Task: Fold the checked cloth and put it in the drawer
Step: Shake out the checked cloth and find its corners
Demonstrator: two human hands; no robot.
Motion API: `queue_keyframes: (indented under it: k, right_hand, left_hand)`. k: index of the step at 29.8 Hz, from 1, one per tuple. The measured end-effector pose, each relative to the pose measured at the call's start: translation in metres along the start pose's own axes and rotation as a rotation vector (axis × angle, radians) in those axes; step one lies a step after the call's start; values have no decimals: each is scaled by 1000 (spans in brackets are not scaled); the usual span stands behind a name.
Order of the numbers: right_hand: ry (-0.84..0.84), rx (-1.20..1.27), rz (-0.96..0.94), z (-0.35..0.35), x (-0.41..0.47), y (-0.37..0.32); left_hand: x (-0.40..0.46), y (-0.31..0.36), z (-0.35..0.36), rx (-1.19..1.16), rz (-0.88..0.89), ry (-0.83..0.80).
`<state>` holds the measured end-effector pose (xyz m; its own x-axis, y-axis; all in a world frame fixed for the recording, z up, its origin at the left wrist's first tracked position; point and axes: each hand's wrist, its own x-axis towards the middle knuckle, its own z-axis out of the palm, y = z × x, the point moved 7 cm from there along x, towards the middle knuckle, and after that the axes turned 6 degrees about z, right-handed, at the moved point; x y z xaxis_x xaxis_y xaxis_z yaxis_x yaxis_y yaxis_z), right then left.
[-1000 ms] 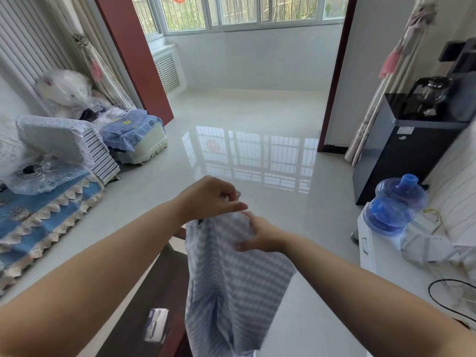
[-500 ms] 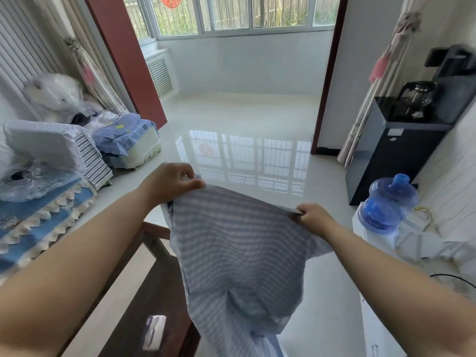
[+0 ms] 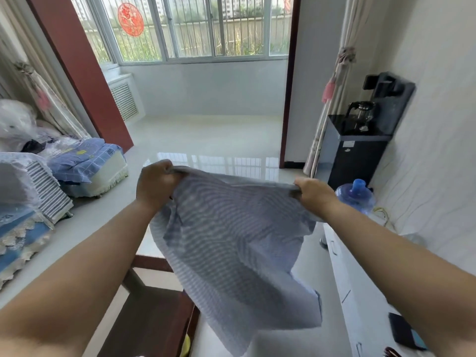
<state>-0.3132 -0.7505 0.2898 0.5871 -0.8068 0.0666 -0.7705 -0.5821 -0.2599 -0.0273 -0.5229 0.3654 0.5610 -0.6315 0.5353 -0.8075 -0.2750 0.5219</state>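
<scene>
Blue-grey checked cloth (image 3: 231, 243) stretched in mid-air, top corners pinched by left hand (image 3: 157, 186) and right hand (image 3: 313, 193). Fold not yet made; next likely: bring corners together.

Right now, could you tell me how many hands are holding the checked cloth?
2: the left hand grips its upper left edge, the right hand its upper right; the checked cloth hangs between.

The left hand (image 3: 157, 185) and right hand (image 3: 313, 193) each gripped a top corner of the checked cloth (image 3: 237, 243), holding it spread in the air, its lower part hanging loose and billowed above a dark wooden table (image 3: 152, 323). A white cabinet (image 3: 353, 287) stood to the right, a blue water bottle (image 3: 356, 195) beyond the right hand, beside a black dispenser (image 3: 353, 155).
</scene>
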Motion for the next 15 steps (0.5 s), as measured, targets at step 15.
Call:
queue_keyframes:
  k: [15]
  right_hand:
    - [284, -199, -170, -112, 10, -35]
  left_hand:
    - [14, -27, -14, 195, -23, -52]
